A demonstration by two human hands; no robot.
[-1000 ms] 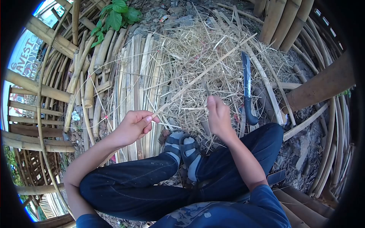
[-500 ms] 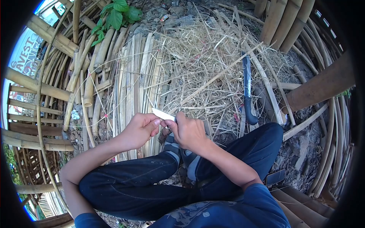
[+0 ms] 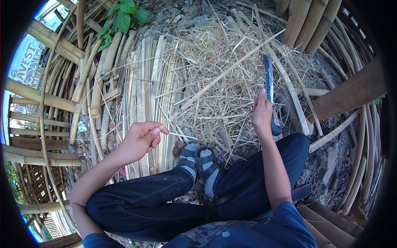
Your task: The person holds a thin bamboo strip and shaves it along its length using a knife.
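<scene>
My left hand [image 3: 142,140] is closed in a pinch on the near end of a long bamboo strip [image 3: 225,73], which slants up to the right across the shavings. Over on the right, my right hand [image 3: 262,113] is closed beside a long knife [image 3: 269,76], overlapping the part where blade meets dark handle. Its curled fingers face away from me, and what they hold, if anything, is hidden. The knife lies with its tip pointing away from me. Below the left hand's fingertips a thin pale sliver [image 3: 184,135] sticks out to the right.
A heap of bamboo shavings [image 3: 211,78] spreads in front of my sandalled feet [image 3: 198,159]. Split bamboo slats [image 3: 144,87] lie left of it. Bamboo poles [image 3: 347,93] stand at the right, and a bamboo frame [image 3: 41,95] borders the left. A green plant [image 3: 124,18] grows at the back.
My hands have come apart. The right one has moved right and forward to the knife, while the left keeps the bamboo strip, which has shifted slightly. The knife lies almost where it was.
</scene>
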